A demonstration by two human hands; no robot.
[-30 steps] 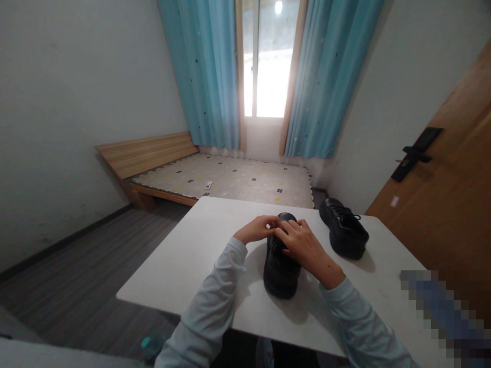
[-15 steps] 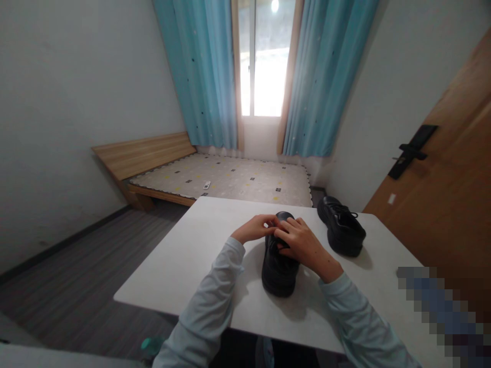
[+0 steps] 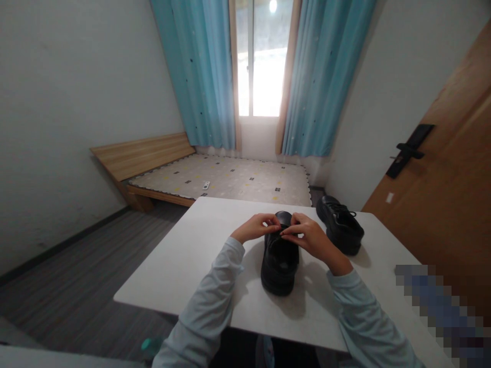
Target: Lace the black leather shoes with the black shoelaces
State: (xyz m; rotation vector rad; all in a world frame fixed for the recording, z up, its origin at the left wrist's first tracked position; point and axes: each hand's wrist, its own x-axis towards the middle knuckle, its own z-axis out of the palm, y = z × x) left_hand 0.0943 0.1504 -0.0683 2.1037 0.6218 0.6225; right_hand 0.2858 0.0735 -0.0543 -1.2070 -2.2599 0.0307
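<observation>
A black lace-up shoe (image 3: 280, 268) stands on the white table (image 3: 180, 260), its heel toward me and its toe pointing away. My left hand (image 3: 261, 227) reaches in from the left over the lace area, thumb and fingertips pinched together. From the right, my right hand (image 3: 307, 236) has its fingertips closed at the same part of the shoe. Whatever is between the fingers of either hand is too small and dark to make out. The other black shoe (image 3: 340, 225) sits at the table's back right, its laces showing.
Beyond the table is a bed (image 3: 230, 176) with a small white remote (image 3: 206, 185) on it. A wooden door (image 3: 433, 204) with a black handle (image 3: 409, 151) stands at the right. A pixelated patch covers the table's right edge.
My right hand has shifted slightly right and turned, uncovering more of the shoe's opening. My left hand has stayed nearly in place at the laces.
</observation>
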